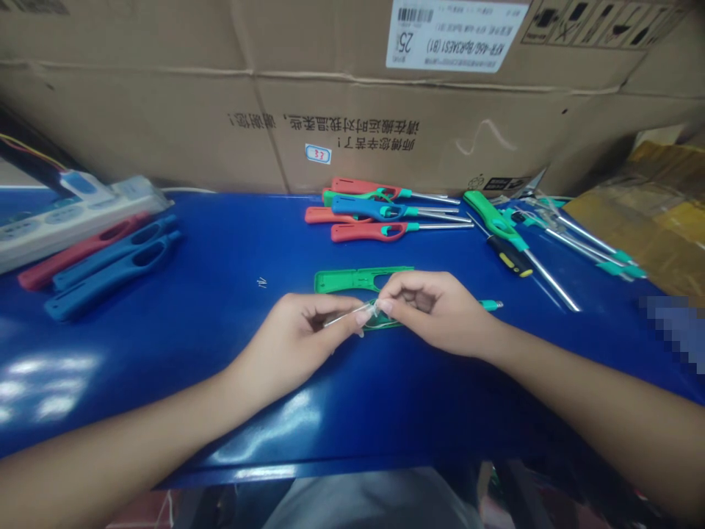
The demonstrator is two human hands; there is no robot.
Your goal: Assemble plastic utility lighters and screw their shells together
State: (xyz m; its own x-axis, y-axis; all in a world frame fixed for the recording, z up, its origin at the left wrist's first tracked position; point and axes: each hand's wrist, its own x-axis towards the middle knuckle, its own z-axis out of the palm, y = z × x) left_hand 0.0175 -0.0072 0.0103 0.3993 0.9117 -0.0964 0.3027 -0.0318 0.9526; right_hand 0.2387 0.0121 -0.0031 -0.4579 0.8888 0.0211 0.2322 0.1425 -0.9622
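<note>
a big cardboard box point(181, 121) stands across the back of the blue worktop point(236, 235). left hand point(300, 327) and right hand point(440, 312) are out over the middle, both in a tight fingertip pinch. white power strip point(113, 202) on the left, red and blue handle shells point(104, 283) lying just beside it, so those look unbuilt to me. the pile of coloured lighters point(366, 232) near the box seems whole, same for the green lighter point(487, 213) touching the screwdriver point(510, 257), so i'd call those done. the one in work is maybe halfway: green half shell point(346, 280) lying open just past the fingers, not closed up yet. both hands grip a thin clear piece point(337, 319), left along it, right at its end. loose metal bits point(261, 282), screws maybe, lie off left, so fastening's probably left too.
</note>
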